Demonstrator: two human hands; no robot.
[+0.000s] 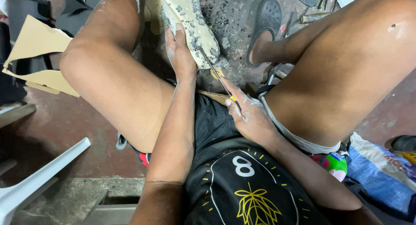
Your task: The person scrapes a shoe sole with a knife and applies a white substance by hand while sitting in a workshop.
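Fingers of the left hand [180, 51] are laid nearly flat against the side of a pale shoe sole [190, 21], which is propped between the knees above the speckled floor [234, 17]. A thin metal tool [215, 71] is gripped by the curled right hand [249, 116], its tip set against the sole's lower edge. A dark clog [265, 21] is worn nearby.

Black shirt [242, 181] — yellow leaf print — dark clog [266, 21], pale-dusted grips.
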